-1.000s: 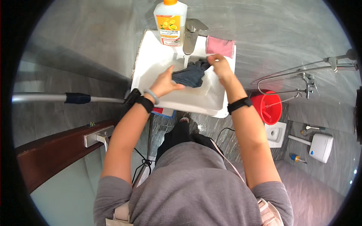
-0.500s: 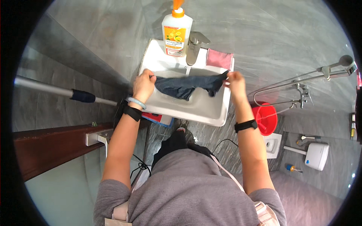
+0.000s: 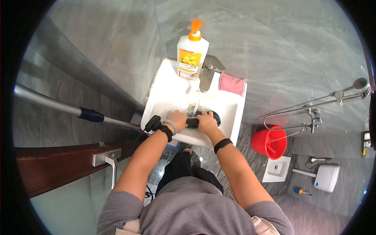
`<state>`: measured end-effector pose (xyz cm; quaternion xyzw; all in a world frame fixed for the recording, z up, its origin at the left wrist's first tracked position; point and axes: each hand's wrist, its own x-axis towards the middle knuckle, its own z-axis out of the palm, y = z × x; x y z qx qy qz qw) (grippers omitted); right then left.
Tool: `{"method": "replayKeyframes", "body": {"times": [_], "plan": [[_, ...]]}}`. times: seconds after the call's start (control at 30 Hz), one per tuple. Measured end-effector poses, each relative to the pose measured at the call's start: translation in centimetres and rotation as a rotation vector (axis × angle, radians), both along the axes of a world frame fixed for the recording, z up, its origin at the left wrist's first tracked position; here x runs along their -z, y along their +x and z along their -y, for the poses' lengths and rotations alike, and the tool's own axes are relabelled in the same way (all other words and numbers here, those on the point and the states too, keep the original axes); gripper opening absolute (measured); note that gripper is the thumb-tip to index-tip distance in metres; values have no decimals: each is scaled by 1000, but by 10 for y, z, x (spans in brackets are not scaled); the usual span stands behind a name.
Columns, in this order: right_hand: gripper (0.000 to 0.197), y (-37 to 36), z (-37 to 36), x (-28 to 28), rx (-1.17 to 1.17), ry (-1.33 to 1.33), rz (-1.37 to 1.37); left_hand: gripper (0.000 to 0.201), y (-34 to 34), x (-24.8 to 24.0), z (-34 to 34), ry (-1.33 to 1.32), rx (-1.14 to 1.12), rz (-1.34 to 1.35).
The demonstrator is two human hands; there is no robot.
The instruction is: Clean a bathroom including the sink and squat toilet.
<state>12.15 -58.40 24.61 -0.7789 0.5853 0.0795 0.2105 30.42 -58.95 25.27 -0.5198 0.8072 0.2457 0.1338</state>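
Both my hands are down in the white sink (image 3: 158, 92), gripping a small dark piece of clothing (image 3: 192, 123). My left hand (image 3: 178, 119) has its fingers closed on one side of it. On the other side, my right hand (image 3: 206, 122) holds it bunched, with some dark fabric showing beyond the fingers. The garment's exact kind cannot be made out. A thin stream of water seems to fall from the metal faucet (image 3: 209, 73) just beyond my hands.
A white pump bottle (image 3: 192, 56) stands on the sink's back ledge, left of the faucet; a folded pink cloth (image 3: 232, 84) lies right of it. A red bucket (image 3: 270, 143) is on the floor to the right. A metal pole (image 3: 51, 103) and door handle (image 3: 107, 158) are at the left.
My hands have come together and down into the basin. The dark garment, stretched wide between them before, is now bunched up. The view has tilted, so the sink sits lower in it.
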Motion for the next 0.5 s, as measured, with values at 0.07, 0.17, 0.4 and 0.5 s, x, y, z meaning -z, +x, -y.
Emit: {"method": "replayKeyframes", "body": {"times": [0.07, 0.17, 0.4, 0.5], "plan": [[28, -6, 15, -22, 42, -9, 177, 28, 16, -12, 5, -92, -156, -180], [24, -12, 28, -104, 230, -1, 540, 39, 35, -84, 23, -110, -308, -459], [25, -31, 46, -152, 401, 205, 1193, 36, 52, -124, 26, -389, -252, -482], [37, -54, 52, -72, 311, 52, 940, 44, 36, -85, 27, -345, -230, -353]]}}
